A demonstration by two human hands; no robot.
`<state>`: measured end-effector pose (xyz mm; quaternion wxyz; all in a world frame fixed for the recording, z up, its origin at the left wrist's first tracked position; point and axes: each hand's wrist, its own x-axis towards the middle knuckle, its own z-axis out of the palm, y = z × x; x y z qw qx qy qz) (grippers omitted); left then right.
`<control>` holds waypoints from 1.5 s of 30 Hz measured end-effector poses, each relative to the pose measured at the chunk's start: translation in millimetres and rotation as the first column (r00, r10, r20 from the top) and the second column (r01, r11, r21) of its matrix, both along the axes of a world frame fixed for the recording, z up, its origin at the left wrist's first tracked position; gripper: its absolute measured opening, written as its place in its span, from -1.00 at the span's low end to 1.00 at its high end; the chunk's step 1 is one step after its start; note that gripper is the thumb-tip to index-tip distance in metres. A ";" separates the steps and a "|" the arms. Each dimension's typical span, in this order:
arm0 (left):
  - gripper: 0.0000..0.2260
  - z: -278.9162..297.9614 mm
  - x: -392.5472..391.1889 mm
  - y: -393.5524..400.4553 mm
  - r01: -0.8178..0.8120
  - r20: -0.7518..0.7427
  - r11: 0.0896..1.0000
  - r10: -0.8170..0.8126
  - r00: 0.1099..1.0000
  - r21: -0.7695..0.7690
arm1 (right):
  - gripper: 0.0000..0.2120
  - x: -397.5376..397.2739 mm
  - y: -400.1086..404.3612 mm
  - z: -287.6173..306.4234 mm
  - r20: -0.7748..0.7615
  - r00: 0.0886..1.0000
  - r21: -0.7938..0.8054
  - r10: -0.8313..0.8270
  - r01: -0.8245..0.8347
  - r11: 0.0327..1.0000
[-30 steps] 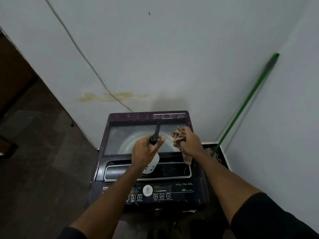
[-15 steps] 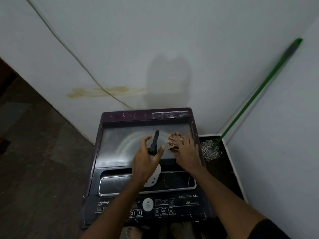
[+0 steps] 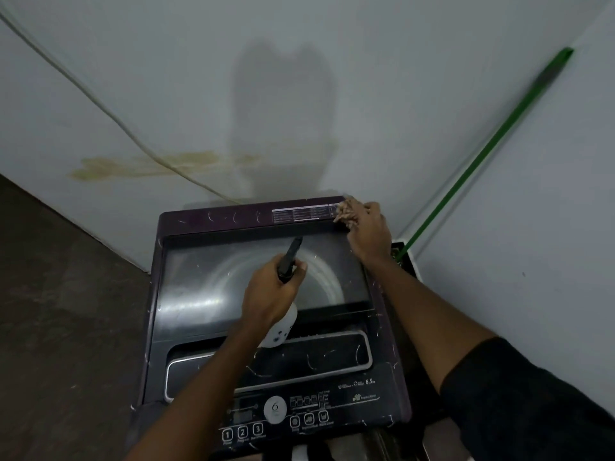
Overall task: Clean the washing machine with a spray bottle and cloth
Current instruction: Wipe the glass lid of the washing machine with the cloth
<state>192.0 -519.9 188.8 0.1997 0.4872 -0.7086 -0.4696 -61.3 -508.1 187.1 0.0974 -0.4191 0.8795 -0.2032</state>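
Observation:
A dark purple top-load washing machine (image 3: pixel 186 327) stands below me, its glass lid closed and scratched. My left hand (image 3: pixel 271 294) hovers over the lid, gripping a white spray bottle (image 3: pixel 283 327) whose black nozzle points toward the back wall. My right hand (image 3: pixel 367 227) presses a crumpled brown cloth (image 3: pixel 344 212) onto the machine's back right corner, beside the white label strip. The control panel with numbered buttons lies along the near edge.
A green-handled mop (image 3: pixel 482 154) leans into the wall corner at the right, its head behind my right forearm. A pale cable (image 3: pixel 109 111) runs down the stained white wall to the machine's back. Dark floor (image 3: pixel 66 294) spreads to the left.
My right hand has carried the cloth from the middle of the glass lid to the back right corner. The view has moved closer; my left hand holds the bottle over the lid as before.

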 end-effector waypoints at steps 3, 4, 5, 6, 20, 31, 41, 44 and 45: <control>-0.74 -2.4 -1.1 5.4 0.008 0.035 0.998 -0.006 0.999 -0.060 | -0.34 -17.8 -35.8 -0.8 0.125 0.992 0.060 0.006 -0.014 0.998; -0.76 -3.2 -2.0 8.6 0.010 0.044 0.997 -0.006 0.999 -0.083 | -0.33 -17.6 -46.3 -3.1 0.136 0.990 0.067 0.023 -0.032 0.997; -0.77 -3.7 -3.4 11.7 0.011 0.059 0.994 -0.005 0.998 -0.105 | -0.33 -13.9 -53.3 -6.2 0.113 0.993 0.075 0.042 -0.051 0.996; -0.75 -4.1 -5.3 14.7 0.013 0.078 0.992 -0.003 0.997 -0.123 | -0.33 -9.1 -55.6 -10.6 0.066 0.995 0.094 0.078 -0.084 0.992; -0.72 -0.8 -28.9 -1.5 -0.014 0.249 0.995 0.037 0.968 -0.096 | -0.30 -0.3 -33.6 -30.9 -0.067 0.908 0.187 0.413 -0.395 0.899; -0.75 2.8 -31.3 -2.3 -0.026 0.229 0.996 0.045 0.972 -0.087 | -0.22 3.2 -46.5 -28.9 -0.047 0.945 0.203 0.323 -0.308 0.930; -0.74 1.6 -16.8 -5.6 0.005 0.250 1.000 -0.005 0.968 0.001 | -0.24 -3.8 -50.8 -22.4 0.019 0.968 0.198 0.250 -0.248 0.948; -0.74 1.6 -7.3 -1.9 0.004 0.265 1.000 -0.001 0.964 -0.012 | -0.25 -4.0 -56.0 -20.4 0.030 0.974 0.192 0.224 -0.226 0.955; -0.75 1.5 -3.4 -0.7 0.006 0.256 1.000 -0.003 0.967 -0.011 | -0.26 -3.6 -58.8 -19.1 0.039 0.977 0.187 0.212 -0.215 0.959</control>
